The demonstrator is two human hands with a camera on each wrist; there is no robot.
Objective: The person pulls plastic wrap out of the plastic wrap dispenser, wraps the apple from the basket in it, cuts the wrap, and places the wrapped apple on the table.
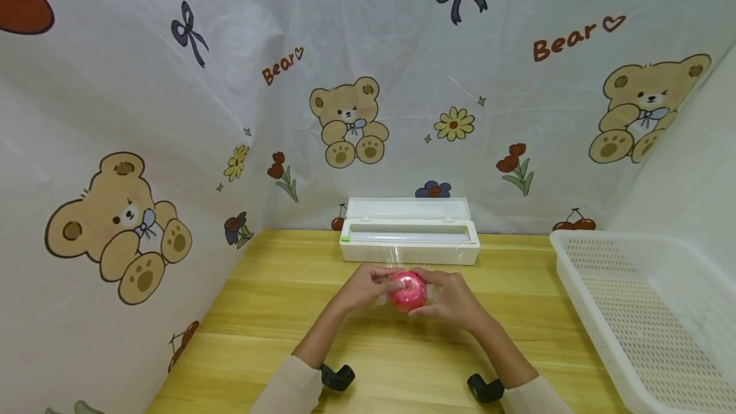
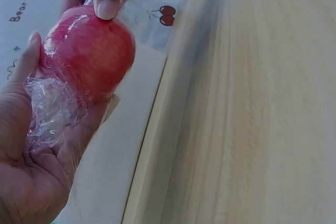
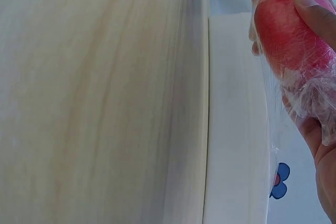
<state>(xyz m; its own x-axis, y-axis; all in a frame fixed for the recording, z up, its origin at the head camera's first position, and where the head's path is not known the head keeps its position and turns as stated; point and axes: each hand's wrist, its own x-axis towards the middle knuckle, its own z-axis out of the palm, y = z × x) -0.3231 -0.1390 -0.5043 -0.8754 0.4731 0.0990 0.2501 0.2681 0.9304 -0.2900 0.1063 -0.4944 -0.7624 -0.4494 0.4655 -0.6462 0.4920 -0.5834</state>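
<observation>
Both hands hold a red apple (image 1: pixel 407 291) in front of the body, with clear cling film (image 2: pixel 50 111) wrapped over it. The left hand (image 1: pixel 363 286) grips its left side, the thumb lying on the front of the fruit. On the other side the right hand (image 1: pixel 455 299) curls its fingers and thumb round the apple and the loose film. Crumpled film (image 3: pixel 310 98) bunches at the ends of the wrapped fruit. Just beyond the hands stands a white cling film box (image 1: pixel 409 253), lid raised, a roll (image 1: pixel 409 236) inside. Shiny strands of film show between box and apple.
A white perforated basket (image 1: pixel 581 299) stands at the right of the wooden table (image 1: pixel 276 324). A bear-print cloth (image 1: pixel 402 37) hangs behind and at the left. Black wrist mounts (image 1: pixel 338 378) sit at both sleeves.
</observation>
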